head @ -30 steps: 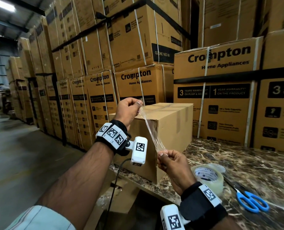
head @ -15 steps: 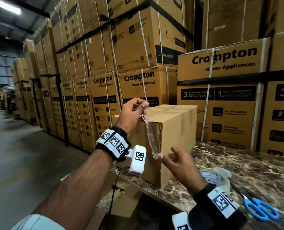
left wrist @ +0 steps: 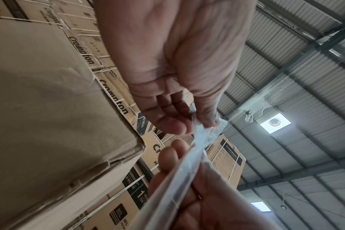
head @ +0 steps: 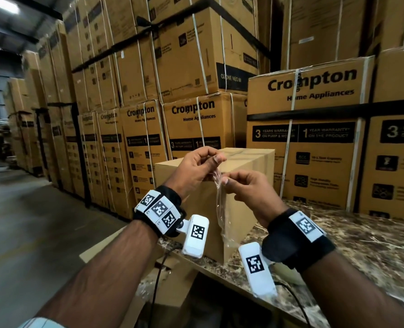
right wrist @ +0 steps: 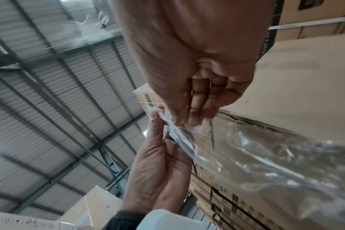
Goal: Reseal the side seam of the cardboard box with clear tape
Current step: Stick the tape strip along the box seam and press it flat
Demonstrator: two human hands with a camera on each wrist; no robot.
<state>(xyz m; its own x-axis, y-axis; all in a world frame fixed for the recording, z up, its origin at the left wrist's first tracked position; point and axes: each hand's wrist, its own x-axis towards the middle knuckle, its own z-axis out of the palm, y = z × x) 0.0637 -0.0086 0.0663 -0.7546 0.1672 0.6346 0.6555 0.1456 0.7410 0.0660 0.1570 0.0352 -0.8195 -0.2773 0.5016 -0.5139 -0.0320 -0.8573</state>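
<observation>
dim warehouse, overhead skylight glare, blurred edges.

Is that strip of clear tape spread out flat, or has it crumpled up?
Crumpled. The tape strip hangs twisted and bunched into a narrow band, pinched at its top by the left hand and right hand, before the box.

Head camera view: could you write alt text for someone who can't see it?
Two bare hands, left hand and right hand, pinch the top of a crumpled strip of clear tape hanging in front of a plain brown cardboard box on a marbled stone table. Stacked printed cartons fill the warehouse behind.
</observation>
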